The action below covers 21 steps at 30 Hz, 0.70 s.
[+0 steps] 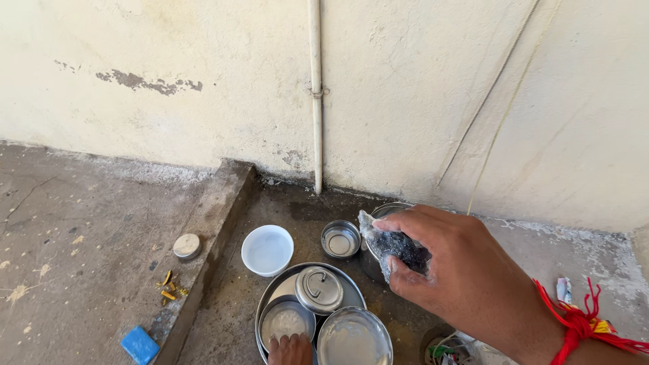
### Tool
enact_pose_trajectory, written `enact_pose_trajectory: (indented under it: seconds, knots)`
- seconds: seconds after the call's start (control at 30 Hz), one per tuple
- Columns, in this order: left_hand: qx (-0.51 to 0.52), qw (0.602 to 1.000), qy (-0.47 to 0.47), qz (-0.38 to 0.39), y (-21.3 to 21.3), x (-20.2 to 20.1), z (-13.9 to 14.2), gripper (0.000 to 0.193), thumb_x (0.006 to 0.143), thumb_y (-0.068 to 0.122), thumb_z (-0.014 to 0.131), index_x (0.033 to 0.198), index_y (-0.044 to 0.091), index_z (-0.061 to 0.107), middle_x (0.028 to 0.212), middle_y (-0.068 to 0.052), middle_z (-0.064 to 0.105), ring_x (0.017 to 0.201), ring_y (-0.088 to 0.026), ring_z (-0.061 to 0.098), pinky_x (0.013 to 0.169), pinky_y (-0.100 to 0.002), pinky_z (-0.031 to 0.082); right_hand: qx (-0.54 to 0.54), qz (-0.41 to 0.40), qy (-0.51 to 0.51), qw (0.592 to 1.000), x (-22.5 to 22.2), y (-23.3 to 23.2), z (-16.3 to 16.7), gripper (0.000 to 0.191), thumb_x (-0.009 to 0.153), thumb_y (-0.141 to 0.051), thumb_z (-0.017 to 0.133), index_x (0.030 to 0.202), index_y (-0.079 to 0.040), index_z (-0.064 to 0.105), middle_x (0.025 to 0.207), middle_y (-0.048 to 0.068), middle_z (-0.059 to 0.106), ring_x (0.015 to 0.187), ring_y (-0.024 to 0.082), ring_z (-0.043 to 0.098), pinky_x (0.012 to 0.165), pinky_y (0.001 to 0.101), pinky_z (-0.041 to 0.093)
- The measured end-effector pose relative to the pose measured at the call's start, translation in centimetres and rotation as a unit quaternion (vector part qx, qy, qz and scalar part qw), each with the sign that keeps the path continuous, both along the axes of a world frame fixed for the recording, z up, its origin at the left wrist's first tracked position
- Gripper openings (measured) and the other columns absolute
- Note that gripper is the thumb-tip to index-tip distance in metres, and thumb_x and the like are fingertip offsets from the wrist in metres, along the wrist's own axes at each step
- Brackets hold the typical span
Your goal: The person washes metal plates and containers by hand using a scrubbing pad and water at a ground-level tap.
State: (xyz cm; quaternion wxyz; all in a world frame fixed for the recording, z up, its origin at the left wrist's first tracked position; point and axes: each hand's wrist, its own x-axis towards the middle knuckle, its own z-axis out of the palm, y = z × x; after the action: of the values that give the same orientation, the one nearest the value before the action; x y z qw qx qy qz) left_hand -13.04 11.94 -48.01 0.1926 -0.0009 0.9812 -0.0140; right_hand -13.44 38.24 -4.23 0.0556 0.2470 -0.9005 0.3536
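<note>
The right hand [466,270] has its fingers clamped on a grey, sudsy scrubber [395,247]; left fingers unclear.

A cream plastered wall [419,81], stained and flaking in patches, rises over a rough concrete floor [74,223] in bright daylight. A thin white pipe [315,94] runs straight down the wall to a sunken, wet-looking wash area edged by a low concrete kerb [209,236]. Two thin cords [493,88] slant across the plaster.
</note>
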Motion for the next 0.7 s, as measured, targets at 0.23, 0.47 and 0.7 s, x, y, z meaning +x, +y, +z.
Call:
enact_pose_trajectory:
  seconds: [0.23,0.47,0.7]
  knots:
    - [0.047,0.995,-0.026,0.086,4.6,-7.8,5.0,0.028,0.102,0.028,0.053,0.115,0.006,0.066,0.098,-0.017,0.071,0.106,-0.034,0.063,0.1,-0.057,0.039,-0.024,-0.137,-0.118,0.983,-1.7,4.2,2.2,0.048,0.081,-0.019,0.081,0.128,-0.015,0.072,0.096,0.003,0.077,0.051,0.011,0.063,0.047,0.03,0.053]
    - [0.251,0.92,0.098,0.283,3.6,-7.4,11.5,0.032,0.102,0.033,0.056,0.115,0.006,0.065,0.091,-0.017,0.071,0.09,-0.033,0.066,0.085,-0.052,0.049,-0.012,-0.148,-0.084,0.985,-2.4,6.5,1.6,0.045,0.08,-0.021,0.079,0.125,-0.013,0.073,0.097,0.004,0.082,0.052,0.014,0.064,0.054,0.031,0.055]
    - [0.698,0.528,0.213,0.434,6.5,-9.7,25.8,0.051,0.105,0.039,0.058,0.102,-0.011,0.067,0.076,-0.01,0.064,0.067,-0.023,0.059,0.064,-0.045,0.05,-0.117,-0.153,-0.13,0.973,-1.9,8.4,1.8,0.046,0.082,-0.023,0.077,0.126,-0.012,0.07,0.092,0.01,0.08,0.059,0.015,0.071,0.059,0.0327,0.058]
